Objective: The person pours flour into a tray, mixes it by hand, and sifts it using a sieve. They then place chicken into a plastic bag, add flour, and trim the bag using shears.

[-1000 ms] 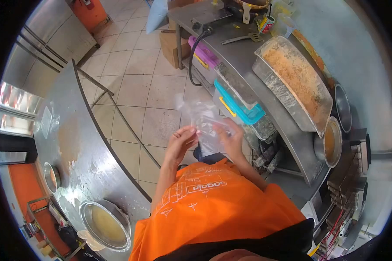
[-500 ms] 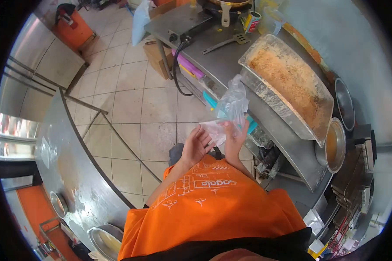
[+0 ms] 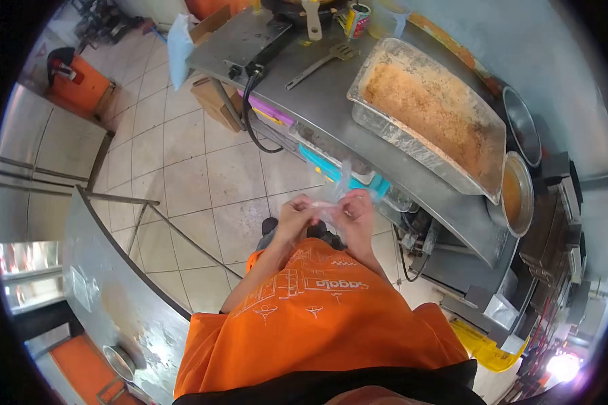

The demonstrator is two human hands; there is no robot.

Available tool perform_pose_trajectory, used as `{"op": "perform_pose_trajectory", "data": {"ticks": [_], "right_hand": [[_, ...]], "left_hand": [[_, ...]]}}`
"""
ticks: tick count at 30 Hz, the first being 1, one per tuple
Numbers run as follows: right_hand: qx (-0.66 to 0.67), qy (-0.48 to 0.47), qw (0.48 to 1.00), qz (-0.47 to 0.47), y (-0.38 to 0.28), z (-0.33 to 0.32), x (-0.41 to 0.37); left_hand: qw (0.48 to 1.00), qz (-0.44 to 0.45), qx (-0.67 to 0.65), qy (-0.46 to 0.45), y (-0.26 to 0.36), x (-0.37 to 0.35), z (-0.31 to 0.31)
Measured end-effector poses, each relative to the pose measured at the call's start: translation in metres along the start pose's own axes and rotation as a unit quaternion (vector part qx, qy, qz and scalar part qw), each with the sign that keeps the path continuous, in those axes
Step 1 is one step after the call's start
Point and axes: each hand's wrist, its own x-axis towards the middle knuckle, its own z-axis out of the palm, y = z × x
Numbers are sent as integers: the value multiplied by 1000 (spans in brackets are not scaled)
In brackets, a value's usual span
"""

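A clear plastic bag (image 3: 326, 210) is stretched between my two hands in front of my orange shirt. My left hand (image 3: 296, 217) pinches one side of it with the fingers closed. On the other side, my right hand (image 3: 355, 210) is closed on the plastic too. A thin see-through part of the bag stands up above the right hand, blurred by motion. Beyond the hands, a turquoise container (image 3: 344, 172) sits under the edge of the steel counter.
On the steel counter (image 3: 304, 94) stand a metal tub of orange-brown crumbs (image 3: 432, 115), a slotted spatula (image 3: 324, 64) and a can (image 3: 357, 20). A bowl of orange liquid (image 3: 517, 196) is beside the tub. Another steel table (image 3: 115, 270) stands at left.
My left hand has gone from spread fingers to a pinch on the bag. Both hands now hold its edge, closer together. The view has shifted, so the counter appears further left and higher.
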Motion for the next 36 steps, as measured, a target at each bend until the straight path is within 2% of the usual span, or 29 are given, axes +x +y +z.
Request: {"op": "perform_pose_trajectory", "data": {"ticks": [1,2,3,4,5,6,7,8,9,10,11,12,13,14,16,17,19,20,21,23,25,27,29,30,31,32,34,35,36], "right_hand": [[2,75,997,-31,6,-5,3],[-84,108,990,-41,-7,-9,1],[-85,115,989,-41,-14,-15,1],[-223,51,972,-61,-20,-20,-1],[-356,-16,931,-75,-26,-24,-4],[-357,-9,931,-71,-36,-24,-6],[-421,-38,894,-149,-49,-24,-3],[-479,-68,845,-227,-55,-25,1],[-481,-64,845,-226,-54,-27,5],[-496,-204,798,-275,-50,-30,10],[-499,-339,733,-315,-45,-33,10],[-480,-413,717,-292,-35,-34,12],[-451,-435,744,-232,-22,-35,17],[-409,-448,776,-171,-13,-37,20],[-206,-410,888,22,-1,-40,21],[-37,-363,922,127,4,-42,19],[218,-277,903,246,13,-44,22],[292,-247,882,275,18,-42,24],[349,-223,860,299,23,-38,27],[385,-205,841,321,24,-31,30],[547,-155,746,346,13,-18,27],[525,-154,767,334,33,-15,23],[504,-151,789,316,55,-14,20],[514,-175,800,255,64,-13,18],[520,-198,808,193,74,-15,18],[520,-202,807,194,90,-22,19],[561,-51,771,297,120,-36,28],[562,-55,769,299,122,-36,36],[614,79,733,283,123,-36,45]], "left_hand": [[999,16,-38,25,-1,6,-6],[999,13,-36,19,8,4,-3],[997,72,26,29,22,-2,4],[987,132,86,37,31,-6,7],[987,128,88,32,34,-3,6],[954,149,253,-56,38,1,2],[886,168,408,-143,42,5,1],[885,167,409,-148,50,8,7],[867,114,454,-172,63,10,16],[845,61,495,-193,71,10,25],[844,60,496,-196,71,11,34],[794,198,523,-239,69,11,45],[725,331,537,-278,67,9,56],[722,333,538,-282,68,6,68],[648,302,603,-355,71,-4,90],[648,305,603,-352,68,-11,101],[766,387,463,-224,60,-31,113],[821,314,437,-190,59,-38,109],[822,317,436,-182,54,-41,102],[867,285,404,-60,34,-40,84],[871,277,405,-36,11,-26,67],[872,269,409,-14,-8,-15,56],[864,291,409,-42,-18,-8,51],[864,291,409,-37,-21,-9,54],[890,256,373,-64,-26,-11,58],[911,220,335,-91,-30,-12,62],[910,226,336,-87,-36,-11,66],[909,229,337,-87,-39,-9,68],[906,244,341,-65,-43,-6,70]]}}
